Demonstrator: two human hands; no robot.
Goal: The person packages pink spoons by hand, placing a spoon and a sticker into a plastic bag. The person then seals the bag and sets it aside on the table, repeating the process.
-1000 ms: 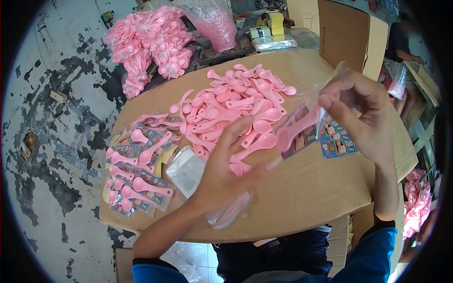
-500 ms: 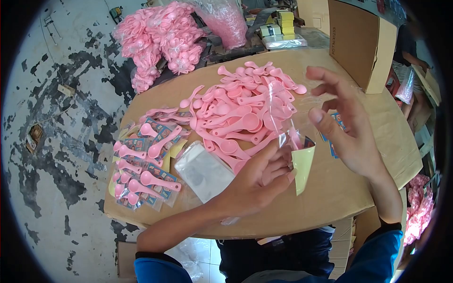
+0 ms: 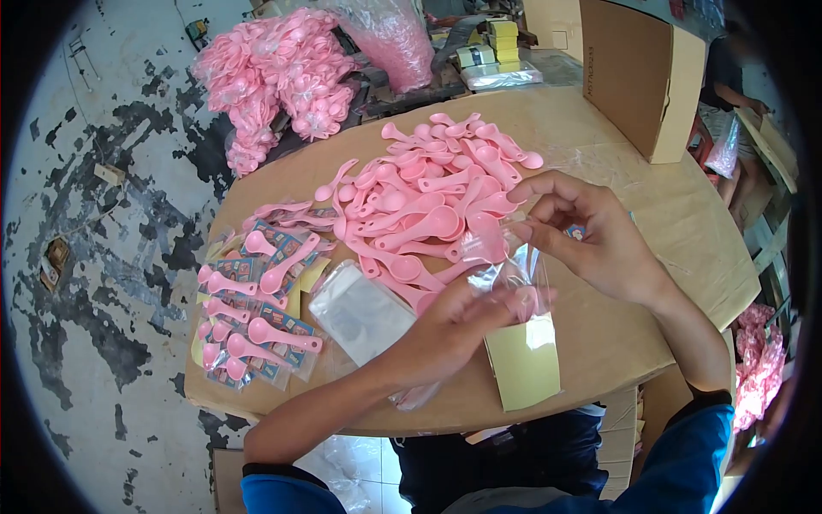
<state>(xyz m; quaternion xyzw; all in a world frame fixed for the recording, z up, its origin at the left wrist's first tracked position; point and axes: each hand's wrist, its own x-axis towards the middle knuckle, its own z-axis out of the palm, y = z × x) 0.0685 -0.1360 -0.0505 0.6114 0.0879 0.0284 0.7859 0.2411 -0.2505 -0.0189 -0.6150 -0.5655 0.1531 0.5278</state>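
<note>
My left hand (image 3: 458,325) grips a clear plastic bag (image 3: 518,267); its fingertips are smeared by motion. Inside the lower part of the bag sits a pale yellow card (image 3: 524,367), and something pink shows through the film by my fingers. At the bag's upper edge, my right hand (image 3: 595,231) is closed with thumb and forefinger together on the film. Just beyond both hands lies a heap of loose pink measuring spoons (image 3: 419,193). A stack of flat clear bags (image 3: 361,310) rests left of my left hand.
Packed spoons with blue printed cards (image 3: 261,300) cover the table's left side. Bundles of bagged pink spoons (image 3: 274,73) stand beyond the far edge, near yellow card stacks (image 3: 503,41). A cardboard box (image 3: 638,81) stands at the back right. Another person (image 3: 728,94) is at the far right.
My right hand has come down and left from above the table and closed on the bag's upper edge. The bag has turned, so the yellow card now faces me more broadly and hangs lower.
</note>
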